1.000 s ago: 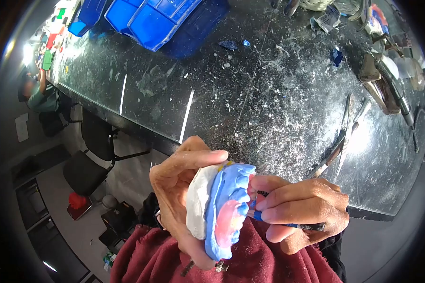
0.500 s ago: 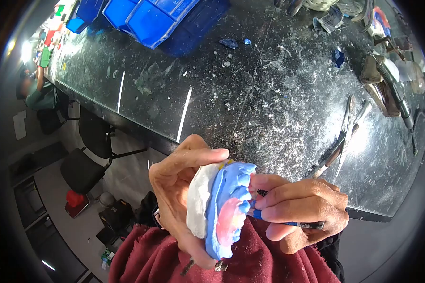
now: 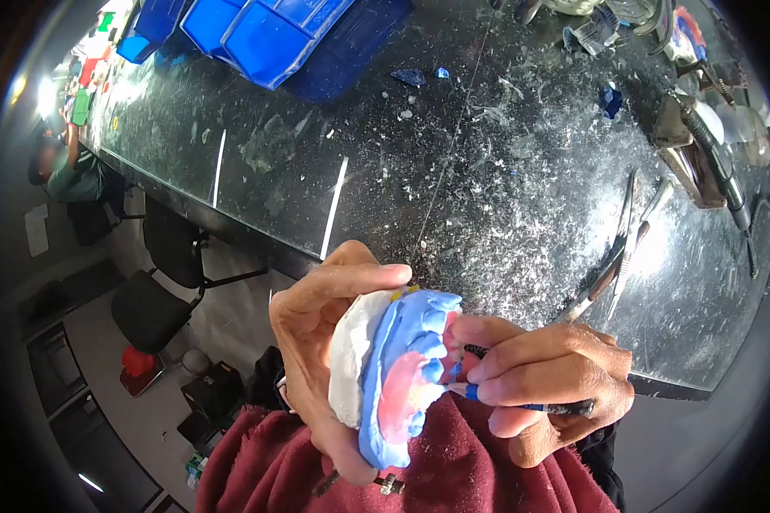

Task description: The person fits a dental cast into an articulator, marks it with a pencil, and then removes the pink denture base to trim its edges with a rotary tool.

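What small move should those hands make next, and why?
Perhaps a short, light stroke of the slim tool along the edge of the pink patch: the right hand has its tip beside that edge, while the left hand cradles the blue-and-white model.

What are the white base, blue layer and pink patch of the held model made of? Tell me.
White base: probably plaster, matte and chalky with an uneven surface. Blue layer: silicone or tinted stone, I can't tell which; smooth, evenly coloured. Pink patch: wax or acrylic, by its smooth, soft sheen.
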Tool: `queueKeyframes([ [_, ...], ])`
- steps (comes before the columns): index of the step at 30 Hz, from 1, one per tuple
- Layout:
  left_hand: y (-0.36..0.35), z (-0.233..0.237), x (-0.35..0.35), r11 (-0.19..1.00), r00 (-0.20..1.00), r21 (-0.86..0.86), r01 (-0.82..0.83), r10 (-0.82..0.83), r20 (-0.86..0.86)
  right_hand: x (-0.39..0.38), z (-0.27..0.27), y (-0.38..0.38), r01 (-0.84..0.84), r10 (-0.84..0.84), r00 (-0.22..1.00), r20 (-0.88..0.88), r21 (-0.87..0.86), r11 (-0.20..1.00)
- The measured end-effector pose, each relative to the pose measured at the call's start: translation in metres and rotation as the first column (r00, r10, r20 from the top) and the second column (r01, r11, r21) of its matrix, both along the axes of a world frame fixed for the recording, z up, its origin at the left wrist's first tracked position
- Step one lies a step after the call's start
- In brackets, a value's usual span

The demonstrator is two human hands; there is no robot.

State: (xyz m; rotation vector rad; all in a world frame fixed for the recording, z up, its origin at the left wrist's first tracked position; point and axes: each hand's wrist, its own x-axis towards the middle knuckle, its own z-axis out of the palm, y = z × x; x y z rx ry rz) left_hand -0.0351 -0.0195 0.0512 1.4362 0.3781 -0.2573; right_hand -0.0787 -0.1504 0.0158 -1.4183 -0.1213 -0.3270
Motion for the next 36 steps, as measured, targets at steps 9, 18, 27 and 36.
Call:
queueKeyframes([
  [9,0.006,0.002,0.001,0.993,0.999,-0.115,0.027,-0.030,-0.020,0.000,-0.004,0.002,0.197,-0.238,0.969,0.062,0.383,0.903],
  [18,0.020,0.003,0.006,0.943,0.979,-0.267,0.197,-0.205,0.000,-0.002,0.000,0.002,0.249,-0.245,0.967,-0.066,0.432,0.867],
  [27,0.022,-0.017,0.006,0.765,0.958,-0.580,0.280,-0.184,0.221,-0.002,0.000,0.000,0.194,-0.174,0.981,-0.086,0.489,0.851],
  [36,0.024,-0.014,0.006,0.795,0.954,-0.530,0.296,-0.219,0.204,-0.004,0.002,0.000,0.189,-0.155,0.982,-0.109,0.537,0.822],
])
